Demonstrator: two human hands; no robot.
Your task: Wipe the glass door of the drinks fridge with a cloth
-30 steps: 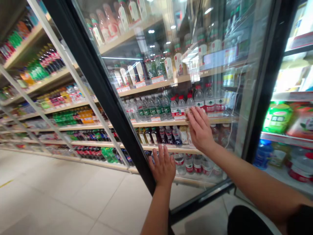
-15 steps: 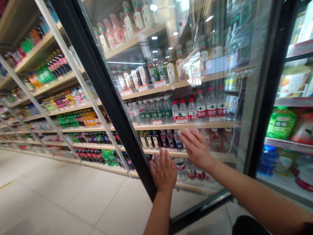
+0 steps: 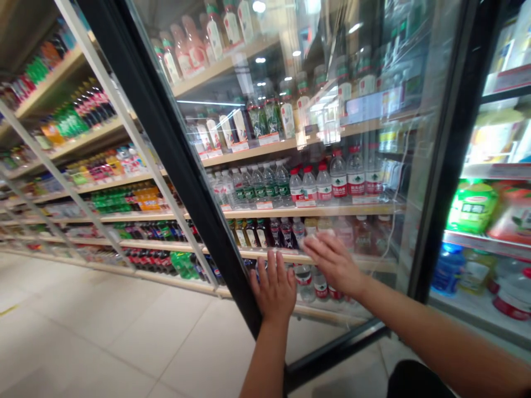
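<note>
A shop aisle with a pale tiled floor (image 3: 103,331) runs off to the lower left of the frame, lined with chilled drink shelves (image 3: 120,213) behind glass. In the middle stands a glass door (image 3: 373,83), swung out at an angle, with its black frame (image 3: 174,149) slanting from the top left down to the bottom centre.

Both of the person's hands are on that pane, low in the frame. The left hand (image 3: 274,290) lies flat against the glass just beside the black frame, palm down, fingers straight and a little spread, pointing up. The right hand (image 3: 332,262) is next to it, slightly higher and to the right — also laid open on the glass, fingers stretched out close together and aimed toward the upper left. Its fingertips are blurred, so I cannot tell whether anything is under them.

Behind the pane, above the hands, sits a row of red-capped water bottles (image 3: 338,179). At the right edge a green bottle (image 3: 470,207) shows on an uncovered shelf.
</note>
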